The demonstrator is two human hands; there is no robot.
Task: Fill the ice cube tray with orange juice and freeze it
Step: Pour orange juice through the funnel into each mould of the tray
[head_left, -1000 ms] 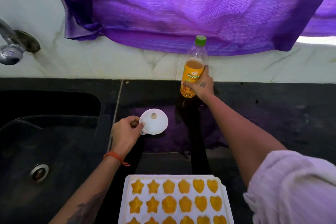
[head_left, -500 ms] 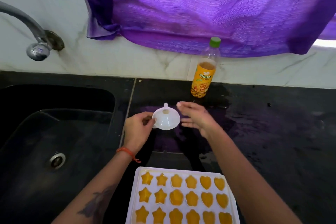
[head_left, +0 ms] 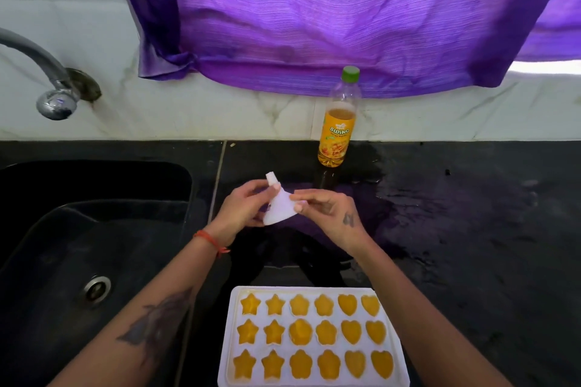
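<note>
A white ice cube tray lies on the black counter near me, its star, flower and heart cells holding orange juice. The juice bottle, green-capped and partly full, stands upright at the back by the wall. Above the counter between them, both hands hold a small white funnel with its spout pointing up and away. My left hand grips the funnel near the spout and rim. My right hand pinches its right side with fingertips.
A black sink with a drain lies to the left, a metal tap above it. Purple cloth hangs over the white wall. The counter to the right of the bottle looks wet.
My right hand let go of the bottle and came down to the funnel. The funnel has been turned over, from bowl facing up to spout up, held by both hands.
</note>
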